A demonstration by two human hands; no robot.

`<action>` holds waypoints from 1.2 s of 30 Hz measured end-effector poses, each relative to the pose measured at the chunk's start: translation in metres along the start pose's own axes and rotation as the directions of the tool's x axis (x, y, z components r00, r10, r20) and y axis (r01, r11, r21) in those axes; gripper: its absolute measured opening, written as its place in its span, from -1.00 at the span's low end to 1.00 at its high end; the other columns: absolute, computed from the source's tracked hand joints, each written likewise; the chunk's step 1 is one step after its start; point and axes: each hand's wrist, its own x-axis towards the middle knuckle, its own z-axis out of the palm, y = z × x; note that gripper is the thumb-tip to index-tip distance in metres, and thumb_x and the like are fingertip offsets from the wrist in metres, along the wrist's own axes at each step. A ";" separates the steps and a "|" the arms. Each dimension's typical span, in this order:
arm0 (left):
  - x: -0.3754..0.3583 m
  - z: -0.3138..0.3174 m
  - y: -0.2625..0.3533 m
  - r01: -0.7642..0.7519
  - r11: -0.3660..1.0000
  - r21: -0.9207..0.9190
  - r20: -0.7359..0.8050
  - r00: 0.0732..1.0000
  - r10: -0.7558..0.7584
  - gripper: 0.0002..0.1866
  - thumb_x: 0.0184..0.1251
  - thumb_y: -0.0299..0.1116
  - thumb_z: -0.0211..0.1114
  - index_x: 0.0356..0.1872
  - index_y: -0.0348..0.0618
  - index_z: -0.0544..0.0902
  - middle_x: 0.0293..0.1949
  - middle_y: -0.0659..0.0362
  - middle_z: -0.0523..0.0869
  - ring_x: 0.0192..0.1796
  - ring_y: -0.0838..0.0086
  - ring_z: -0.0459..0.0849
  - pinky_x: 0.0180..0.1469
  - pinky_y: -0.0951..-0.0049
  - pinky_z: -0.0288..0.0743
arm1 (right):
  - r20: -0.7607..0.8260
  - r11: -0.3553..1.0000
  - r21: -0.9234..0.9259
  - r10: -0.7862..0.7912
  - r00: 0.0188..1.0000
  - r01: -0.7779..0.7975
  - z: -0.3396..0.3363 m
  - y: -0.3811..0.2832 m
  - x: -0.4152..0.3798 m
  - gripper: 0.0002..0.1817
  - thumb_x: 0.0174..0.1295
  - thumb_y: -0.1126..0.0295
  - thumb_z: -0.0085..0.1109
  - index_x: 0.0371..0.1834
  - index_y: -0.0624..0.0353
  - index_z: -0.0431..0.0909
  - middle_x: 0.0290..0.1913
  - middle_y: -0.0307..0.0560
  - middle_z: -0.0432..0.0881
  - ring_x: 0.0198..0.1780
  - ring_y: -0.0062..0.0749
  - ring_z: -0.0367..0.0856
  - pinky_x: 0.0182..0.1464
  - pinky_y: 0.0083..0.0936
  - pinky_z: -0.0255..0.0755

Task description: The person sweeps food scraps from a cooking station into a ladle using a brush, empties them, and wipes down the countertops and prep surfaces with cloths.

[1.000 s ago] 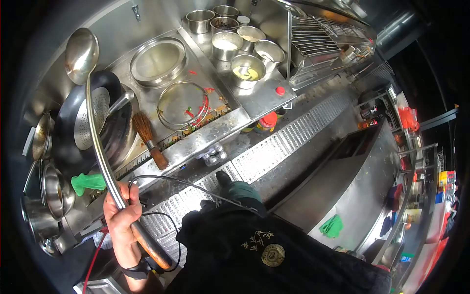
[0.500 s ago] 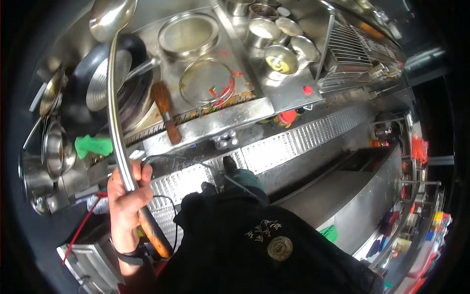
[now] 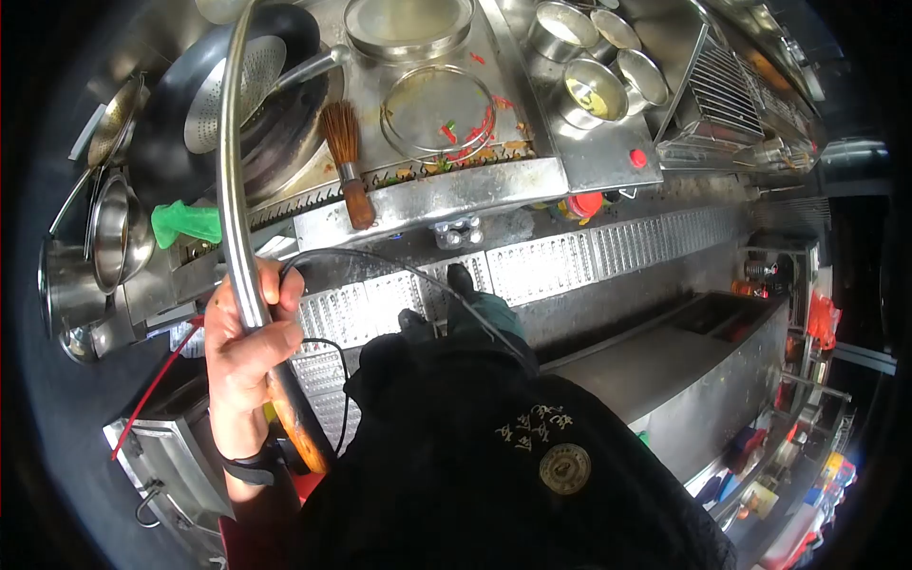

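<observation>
My left hand (image 3: 252, 337) is closed round the metal shaft of a long ladle (image 3: 231, 161), with the thumb laid across it. The ladle's wooden end (image 3: 302, 437) points down toward my black apron. Only a sliver of its bowl shows at the top edge. Behind the shaft sits a dark wok (image 3: 171, 104) with a perforated skimmer (image 3: 228, 95) resting in it. Just right of the wok lies a wooden-handled brush (image 3: 344, 157), its handle over the stove's front edge. A green cloth (image 3: 185, 224) is close above my hand. My right hand is not in view.
A round wire ring (image 3: 437, 112) and a lidded round pan (image 3: 408, 24) lie on the food-littered stove top (image 3: 513, 104). Metal pots (image 3: 594, 93) stand to the right near a wire rack (image 3: 727, 90). Bowls (image 3: 114, 228) hang at left. A cable (image 3: 380, 258) crosses before my legs.
The view has shifted, so the stove items sit higher and farther right. The ladle's bowl has moved almost out of the top of the picture. My left hand keeps its grip.
</observation>
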 end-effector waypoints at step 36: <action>-0.016 -0.069 -0.019 0.106 0.986 0.131 0.027 0.994 -0.110 -0.59 -0.24 -0.47 0.34 -0.29 -0.23 0.38 -0.29 0.14 0.33 -0.22 0.53 0.29 -0.12 0.57 0.14 | -0.009 0.851 0.492 0.214 0.977 -0.182 -0.013 0.066 0.009 -0.70 0.39 0.24 -0.04 -0.06 0.17 0.61 -0.16 -0.22 0.62 -0.07 -0.51 0.49 0.00 -0.46 0.34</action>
